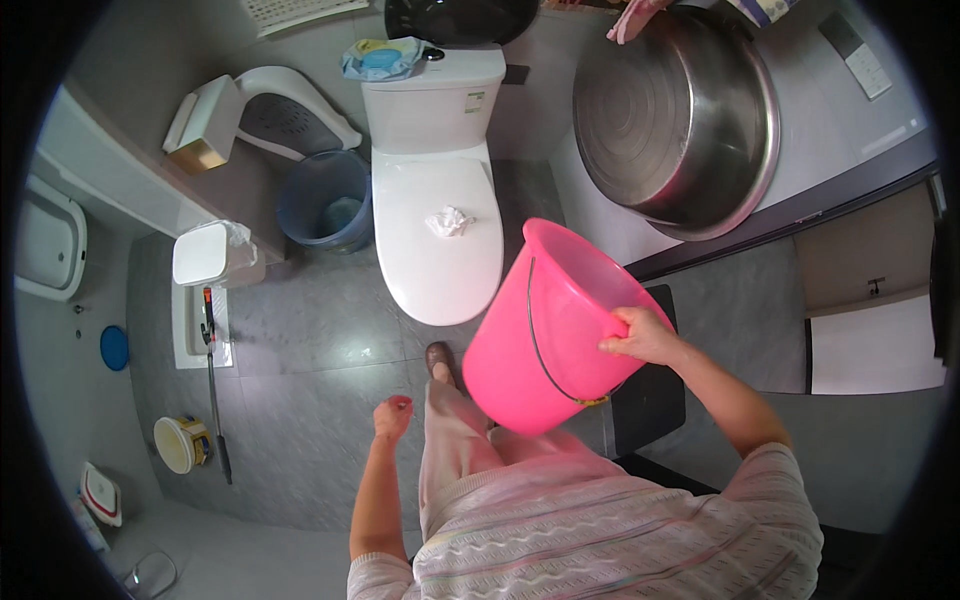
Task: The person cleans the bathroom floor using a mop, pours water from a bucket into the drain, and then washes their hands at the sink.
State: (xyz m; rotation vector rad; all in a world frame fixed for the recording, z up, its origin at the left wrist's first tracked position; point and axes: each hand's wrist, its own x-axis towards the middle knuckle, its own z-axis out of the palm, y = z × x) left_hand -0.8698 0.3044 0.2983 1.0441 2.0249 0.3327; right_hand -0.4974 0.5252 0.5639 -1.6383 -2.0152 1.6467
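Note:
My right hand [646,337] grips the rim of a large pink plastic bucket [502,352], which tilts in front of my body with its mouth towards the upper right. A thin wire handle [541,352] with a yellow grip hangs along the bucket's side. My left hand [394,416] is raised over the floor, left of my leg, with its fingers curled; whether anything small is between them I cannot tell. Ahead stands a white toilet [442,277] with its lid down and a crumpled white tissue [450,222] on the lid.
A large steel basin [720,127] leans at the upper right. Left of the toilet are a blue translucent bucket [300,217] and a white bin [199,259]. A long-handled tool [216,412] lies near a small white tub [174,446]. A dark mat [652,409] lies behind the pink bucket.

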